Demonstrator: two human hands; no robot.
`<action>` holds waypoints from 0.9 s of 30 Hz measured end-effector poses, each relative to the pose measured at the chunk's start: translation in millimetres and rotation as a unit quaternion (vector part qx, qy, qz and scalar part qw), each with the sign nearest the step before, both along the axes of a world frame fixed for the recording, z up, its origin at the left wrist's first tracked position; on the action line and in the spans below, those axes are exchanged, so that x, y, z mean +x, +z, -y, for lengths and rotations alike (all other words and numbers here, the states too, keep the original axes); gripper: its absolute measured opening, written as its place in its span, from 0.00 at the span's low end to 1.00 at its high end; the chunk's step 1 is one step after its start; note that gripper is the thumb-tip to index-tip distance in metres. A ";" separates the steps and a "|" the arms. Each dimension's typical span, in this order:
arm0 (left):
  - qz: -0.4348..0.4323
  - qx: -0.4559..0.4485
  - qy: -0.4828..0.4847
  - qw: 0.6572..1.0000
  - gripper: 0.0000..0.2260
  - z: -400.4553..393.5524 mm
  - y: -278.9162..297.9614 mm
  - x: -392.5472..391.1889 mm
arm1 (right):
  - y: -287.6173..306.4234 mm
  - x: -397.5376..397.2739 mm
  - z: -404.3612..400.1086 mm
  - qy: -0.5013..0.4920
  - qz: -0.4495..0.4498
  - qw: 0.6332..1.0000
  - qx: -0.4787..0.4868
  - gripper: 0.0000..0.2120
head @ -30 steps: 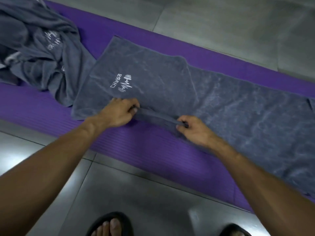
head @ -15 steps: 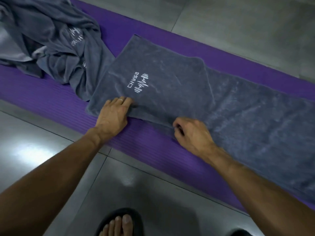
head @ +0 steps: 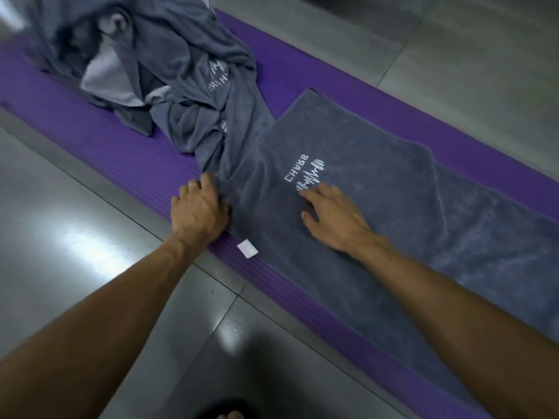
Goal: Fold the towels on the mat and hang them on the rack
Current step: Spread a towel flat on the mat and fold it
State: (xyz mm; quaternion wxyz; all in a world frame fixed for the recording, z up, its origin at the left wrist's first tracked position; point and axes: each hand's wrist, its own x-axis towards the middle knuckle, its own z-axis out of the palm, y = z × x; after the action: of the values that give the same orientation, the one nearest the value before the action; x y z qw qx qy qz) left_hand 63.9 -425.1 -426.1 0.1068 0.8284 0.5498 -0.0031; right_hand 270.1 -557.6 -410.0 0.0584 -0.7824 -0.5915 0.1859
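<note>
Both our hands lie flat: left hand (head: 198,208) pinning the towel (head: 378,213) edge, right hand (head: 332,214) smoothing it for folding on the mat (head: 127,152), gripping nothing

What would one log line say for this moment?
stage: smoothing | towel: flat on mat | left hand: at towel edge | right hand: flat on towel

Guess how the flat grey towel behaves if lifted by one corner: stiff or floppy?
Probably floppy: the flat grey towel lies limp on the purple mat, and the crumpled towels beside it hold soft folds. Likely to drape and trail, being long. Its plush nap suggests little slip.
</note>
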 end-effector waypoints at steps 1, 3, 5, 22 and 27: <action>0.010 -0.018 0.001 1.000 0.19 -4.8 -3.9 -1.3 | -0.3 -0.9 -14.4 0.024 0.026 0.999 -0.005 0.27; 0.059 -0.050 -0.014 0.997 0.14 -12.4 -9.7 -7.4 | -2.9 -2.5 -37.8 0.051 0.049 0.997 -0.033 0.31; 0.078 -0.052 -0.005 0.996 0.12 -17.8 -10.8 -18.3 | -7.7 -2.5 -52.5 0.069 0.069 0.992 -0.082 0.32; -0.028 0.101 -0.373 0.922 0.08 -137.5 -12.6 27.6 | 3.5 4.0 -208.1 0.021 -0.019 0.999 -0.037 0.33; 0.003 0.204 -0.361 0.910 0.11 -153.2 -2.6 1.6 | -8.0 -24.5 -251.5 0.016 0.019 0.999 -0.024 0.06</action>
State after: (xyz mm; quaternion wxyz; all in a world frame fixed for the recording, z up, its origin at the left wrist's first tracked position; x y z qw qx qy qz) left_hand 65.5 -271.9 -428.7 -0.0718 0.9741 0.2014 0.0733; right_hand 245.6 -306.1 -418.0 0.0247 -0.7773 -0.6005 0.1861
